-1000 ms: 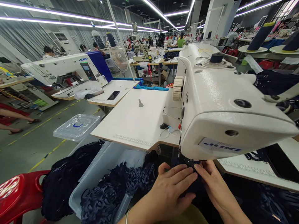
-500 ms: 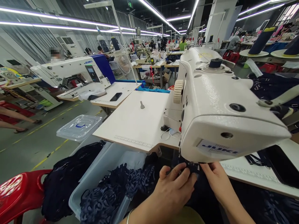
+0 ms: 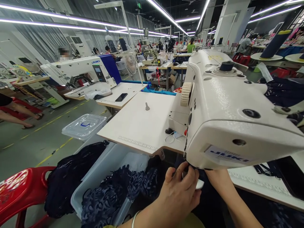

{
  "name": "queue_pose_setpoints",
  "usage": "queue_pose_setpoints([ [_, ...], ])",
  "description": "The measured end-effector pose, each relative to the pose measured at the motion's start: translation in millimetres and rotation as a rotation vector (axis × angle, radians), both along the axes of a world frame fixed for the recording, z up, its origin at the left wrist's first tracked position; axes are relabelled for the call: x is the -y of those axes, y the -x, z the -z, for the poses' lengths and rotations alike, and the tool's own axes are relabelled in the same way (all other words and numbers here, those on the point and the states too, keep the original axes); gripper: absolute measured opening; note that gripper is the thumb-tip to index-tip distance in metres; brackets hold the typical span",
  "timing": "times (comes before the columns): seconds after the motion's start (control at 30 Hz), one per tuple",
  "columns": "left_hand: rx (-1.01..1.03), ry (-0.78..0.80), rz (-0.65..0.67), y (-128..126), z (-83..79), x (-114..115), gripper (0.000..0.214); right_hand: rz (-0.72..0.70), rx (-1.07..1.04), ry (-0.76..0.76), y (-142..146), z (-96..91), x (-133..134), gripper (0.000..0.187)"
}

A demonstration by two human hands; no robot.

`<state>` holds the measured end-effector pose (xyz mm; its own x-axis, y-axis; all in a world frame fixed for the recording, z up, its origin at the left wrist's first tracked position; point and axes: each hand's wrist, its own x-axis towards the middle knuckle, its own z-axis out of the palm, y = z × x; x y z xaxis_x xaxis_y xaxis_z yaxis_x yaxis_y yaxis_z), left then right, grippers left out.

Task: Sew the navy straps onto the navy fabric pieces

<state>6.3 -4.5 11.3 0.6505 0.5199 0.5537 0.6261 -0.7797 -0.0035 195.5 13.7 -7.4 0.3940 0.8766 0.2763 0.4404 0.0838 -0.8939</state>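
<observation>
A white JUKI sewing machine (image 3: 228, 104) fills the right half of the view. Under its head lies dark navy fabric (image 3: 209, 202). My left hand (image 3: 180, 196) is curled, its fingertips pinched just below the machine's head beside a small white piece (image 3: 199, 184). What the fingers hold is too small to name. My right hand (image 3: 219, 183) reaches under the machine head on the dark fabric. Its fingers are hidden behind the machine and my left hand.
A clear plastic bin (image 3: 99, 177) of navy lace pieces (image 3: 111, 196) stands at my left, with a red stool (image 3: 19, 190) beside it and a bin lid (image 3: 84, 126) on the floor. The white table (image 3: 140, 123) carries a thread peg. Other machines and workers fill the hall behind.
My left hand went from lying flat on the fabric to a curled pinch under the machine head. My right hand slid further under the head. The view shifted slightly left.
</observation>
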Motion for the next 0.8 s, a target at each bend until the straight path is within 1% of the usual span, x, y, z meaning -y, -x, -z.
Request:
queue_pose_setpoints([
  [0.1, 0.019, -0.016, -0.012, -2, -0.3, 0, 0.041, -0.029, 0.088, 0.013, -6, 1.7, -4, 0.011],
  [0.6, 0.047, 0.014, -0.012, -4, 1.8, 0, 0.040, -0.011, 0.155, -0.008, 1, 0.4, -3, 0.026],
  [0.8, 0.088, -0.009, 0.004, -3, 0.5, 0, 0.037, -0.019, 0.153, -0.016, 4, 0.1, 0, 0.024],
])
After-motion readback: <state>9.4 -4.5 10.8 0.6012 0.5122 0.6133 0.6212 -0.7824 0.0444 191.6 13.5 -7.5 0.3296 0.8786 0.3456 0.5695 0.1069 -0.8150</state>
